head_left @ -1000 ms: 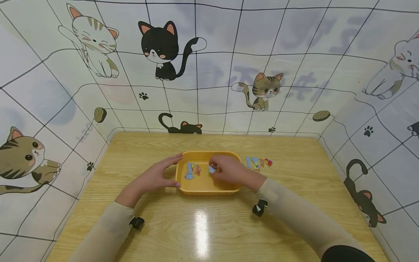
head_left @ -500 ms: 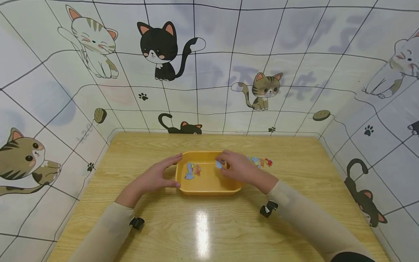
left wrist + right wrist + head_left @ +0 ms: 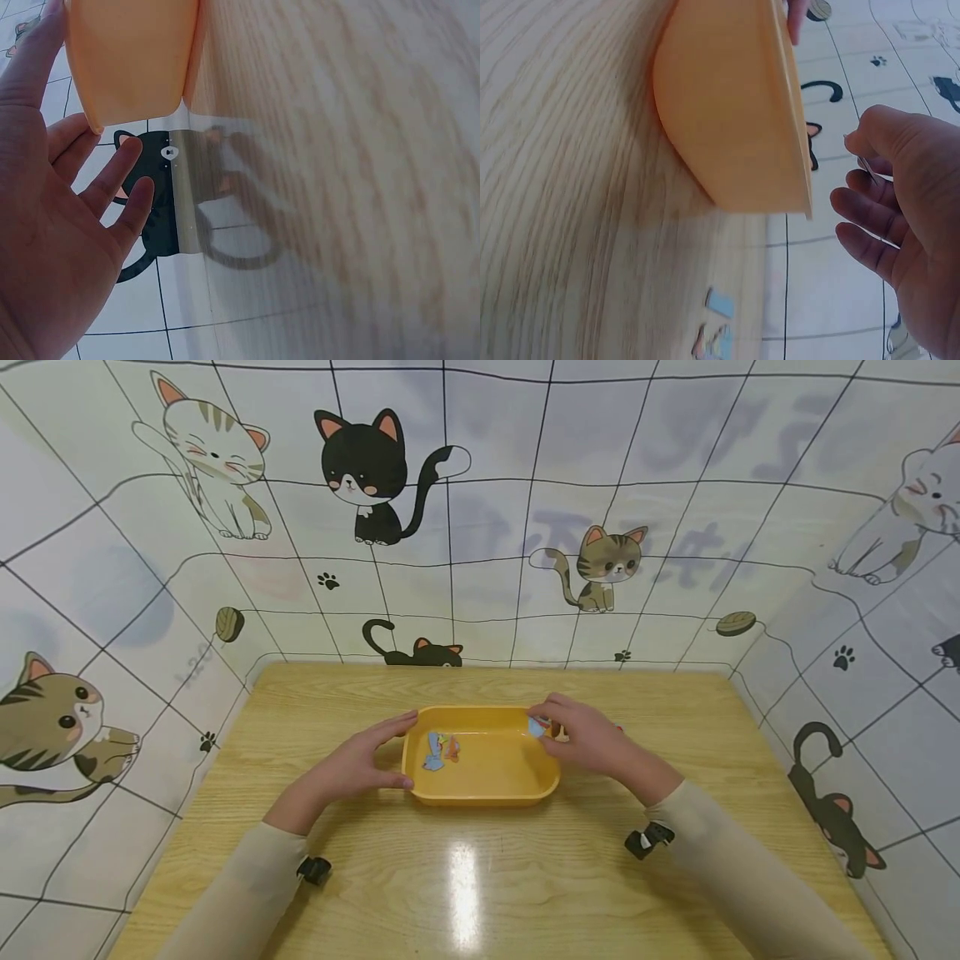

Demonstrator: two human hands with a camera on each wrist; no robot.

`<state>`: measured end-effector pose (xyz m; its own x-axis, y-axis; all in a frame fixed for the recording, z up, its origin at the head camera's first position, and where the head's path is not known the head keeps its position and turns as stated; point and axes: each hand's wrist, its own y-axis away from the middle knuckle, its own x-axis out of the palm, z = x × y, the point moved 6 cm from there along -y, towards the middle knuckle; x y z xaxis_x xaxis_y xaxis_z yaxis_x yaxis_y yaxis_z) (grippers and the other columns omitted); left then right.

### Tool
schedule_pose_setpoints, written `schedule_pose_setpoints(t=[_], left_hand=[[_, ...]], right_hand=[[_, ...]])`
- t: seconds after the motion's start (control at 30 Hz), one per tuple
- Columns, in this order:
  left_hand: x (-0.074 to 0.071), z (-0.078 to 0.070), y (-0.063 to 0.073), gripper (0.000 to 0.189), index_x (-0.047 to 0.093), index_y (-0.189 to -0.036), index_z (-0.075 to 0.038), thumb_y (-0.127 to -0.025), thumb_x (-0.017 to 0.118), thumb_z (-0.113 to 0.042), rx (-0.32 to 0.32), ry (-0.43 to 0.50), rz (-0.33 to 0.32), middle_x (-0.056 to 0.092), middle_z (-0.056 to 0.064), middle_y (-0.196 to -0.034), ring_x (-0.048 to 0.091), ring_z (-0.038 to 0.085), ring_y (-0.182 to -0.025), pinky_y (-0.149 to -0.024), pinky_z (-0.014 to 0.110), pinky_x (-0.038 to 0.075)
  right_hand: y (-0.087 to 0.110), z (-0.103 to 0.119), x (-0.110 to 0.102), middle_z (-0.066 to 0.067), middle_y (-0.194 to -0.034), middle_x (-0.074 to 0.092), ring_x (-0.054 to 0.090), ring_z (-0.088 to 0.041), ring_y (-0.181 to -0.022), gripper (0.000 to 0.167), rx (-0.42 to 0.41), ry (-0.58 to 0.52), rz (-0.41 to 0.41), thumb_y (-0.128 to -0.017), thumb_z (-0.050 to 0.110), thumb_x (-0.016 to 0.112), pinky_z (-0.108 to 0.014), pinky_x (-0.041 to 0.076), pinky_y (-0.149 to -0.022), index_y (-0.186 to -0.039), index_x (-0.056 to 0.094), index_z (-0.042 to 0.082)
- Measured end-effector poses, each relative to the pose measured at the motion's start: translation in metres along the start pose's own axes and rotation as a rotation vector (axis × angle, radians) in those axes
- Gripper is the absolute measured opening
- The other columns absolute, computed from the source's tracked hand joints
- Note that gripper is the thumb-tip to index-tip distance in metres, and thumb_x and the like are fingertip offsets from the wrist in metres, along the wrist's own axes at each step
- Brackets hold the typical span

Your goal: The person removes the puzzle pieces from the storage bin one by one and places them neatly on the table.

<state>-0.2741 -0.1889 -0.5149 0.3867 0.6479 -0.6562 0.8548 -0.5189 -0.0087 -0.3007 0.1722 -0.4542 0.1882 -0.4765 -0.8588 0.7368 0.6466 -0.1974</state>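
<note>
A yellow plastic tray (image 3: 487, 777) sits on the table. My left hand (image 3: 352, 768) is at its left end, thumb and fingers spread against the rim; in the left wrist view the other fingers extend loosely past the tray's corner. My right hand (image 3: 592, 739) pinches a small flat light-blue printed piece (image 3: 537, 726) above the tray's right rim. Its thin edge shows between thumb and fingers in the right wrist view. At the left inside the tray lie a few flat cutout pieces, among them a blue piece (image 3: 433, 762) and an orange piece (image 3: 452, 748).
On the table right of the tray lie more flat pieces, mostly hidden behind my right hand in the head view; the right wrist view shows a blue piece (image 3: 720, 302) and a multicoloured piece (image 3: 712, 343). A cat-print sheet (image 3: 495, 527) surrounds the wooden table (image 3: 360, 893).
My right hand has lifted the light-blue piece from the middle of the tray and carried it right to the tray's right rim. My left hand has stayed at the left end.
</note>
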Motion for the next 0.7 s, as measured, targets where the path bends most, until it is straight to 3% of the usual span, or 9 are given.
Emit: schedule_pose_setpoints(t=[0.47,0.7], left_hand=[[-0.001,0.001,0.001,0.109,0.040,-0.174,-0.018,-0.085,0.097,-0.044,0.017,-0.021,0.001,0.027,-0.010,-0.181,0.044,0.030,-0.158,-0.130,0.062,0.029],[0.000,0.001,0.001,0.107,0.039,-0.174,-0.017,-0.086,0.098,-0.035,0.022,-0.022,-0.001,0.027,-0.011,-0.181,0.044,0.030,-0.157,-0.130,0.063,0.029]], right_hand=[[0.037,-0.039,-0.026,-0.002,-0.115,0.067,0.067,-0.021,-0.091,0.043,0.098,-0.001,-0.071,-0.101,0.007,0.080,-0.043,0.060,-0.077,-0.143,0.070,0.005],[0.054,-0.057,-0.035,-0.005,-0.115,0.067,0.065,-0.020,-0.091,0.042,0.155,0.009,-0.109,-0.101,0.006,0.078,-0.035,0.059,-0.074,-0.143,0.070,0.002]])
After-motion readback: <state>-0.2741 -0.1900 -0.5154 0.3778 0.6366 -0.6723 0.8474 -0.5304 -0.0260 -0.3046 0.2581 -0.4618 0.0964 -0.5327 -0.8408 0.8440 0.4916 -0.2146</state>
